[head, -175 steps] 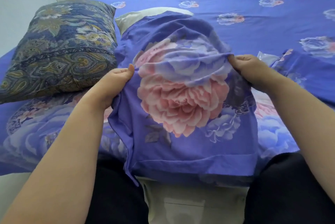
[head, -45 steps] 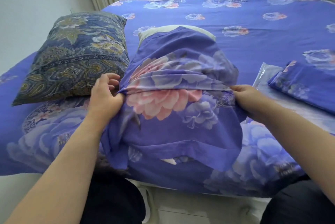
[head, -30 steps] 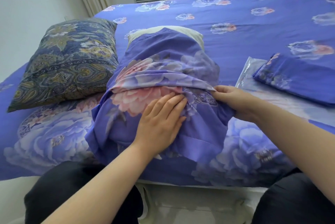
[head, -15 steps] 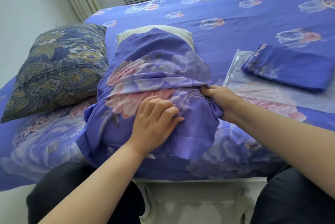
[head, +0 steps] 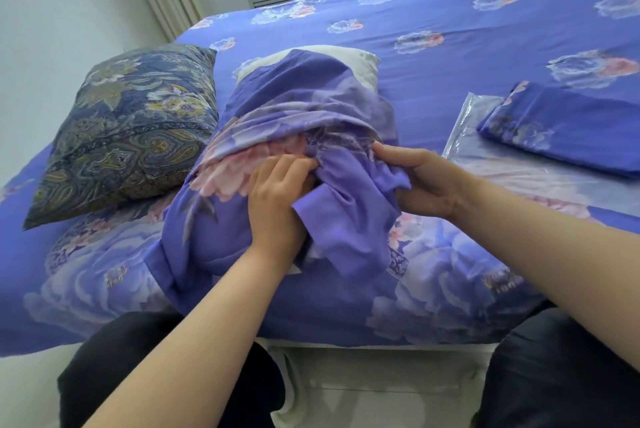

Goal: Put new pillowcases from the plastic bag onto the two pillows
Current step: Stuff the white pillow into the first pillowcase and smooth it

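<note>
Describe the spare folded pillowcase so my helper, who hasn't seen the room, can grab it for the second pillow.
Start at the bed with the purple floral cover and look to its right side. A clear plastic bag lies flat there, and the folded pillowcase rests on its far end. Unlike the bunched one on the white pillow, it is a neat, flat rectangle that no hand touches.

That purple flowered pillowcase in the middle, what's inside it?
A cream pillow: its far end sticks out of the pillowcase. The rest is covered by cloth, which the left hand and right hand bunch at the near end.
</note>
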